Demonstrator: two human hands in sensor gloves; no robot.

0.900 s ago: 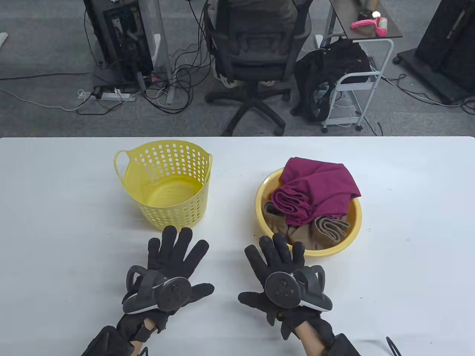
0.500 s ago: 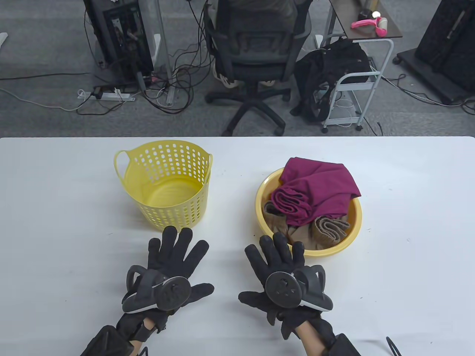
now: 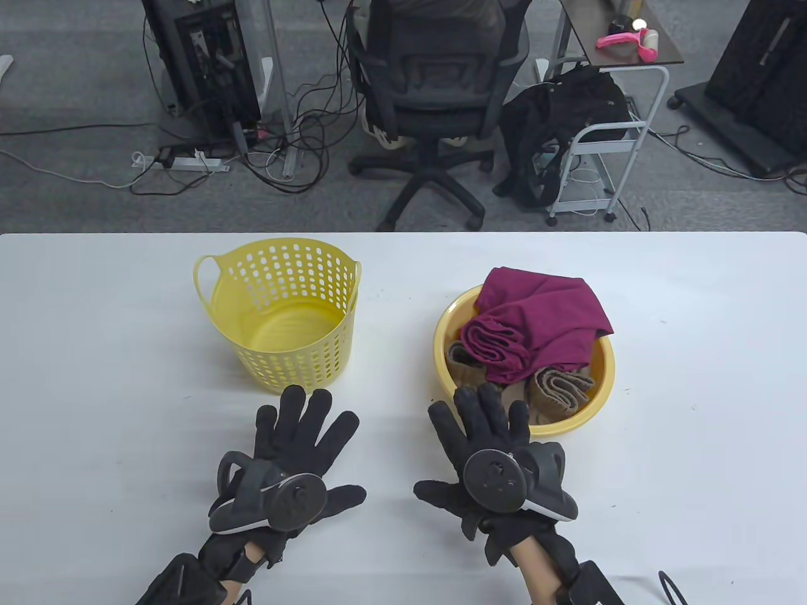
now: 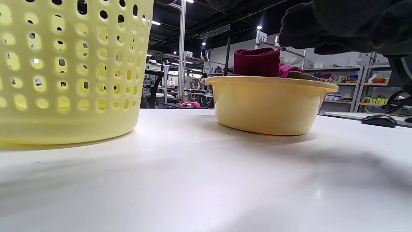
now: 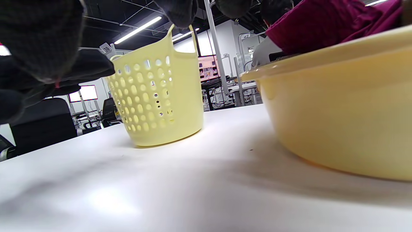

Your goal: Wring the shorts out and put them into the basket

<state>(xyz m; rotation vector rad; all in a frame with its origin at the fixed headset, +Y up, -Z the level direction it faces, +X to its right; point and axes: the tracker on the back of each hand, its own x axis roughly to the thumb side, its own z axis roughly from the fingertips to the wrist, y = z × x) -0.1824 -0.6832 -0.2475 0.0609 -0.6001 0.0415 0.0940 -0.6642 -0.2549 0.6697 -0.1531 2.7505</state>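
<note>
On the white table [image 3: 94,378], the yellow basin [image 3: 605,384] holds the maroon shorts [image 3: 548,321] on top of a brown cloth [image 3: 558,387], and the yellow perforated basket [image 3: 284,315] stands to the left of the basin, with nothing in it. Just in front of the basin, the right hand [image 3: 485,454] has its fingers straight and spread, the fingertips [image 3: 485,397] over the near rim of the basin, holding nothing. Further left of the basin, in front of the basket, the left hand [image 3: 296,454] is also flat with fingers spread and holds nothing.
</note>
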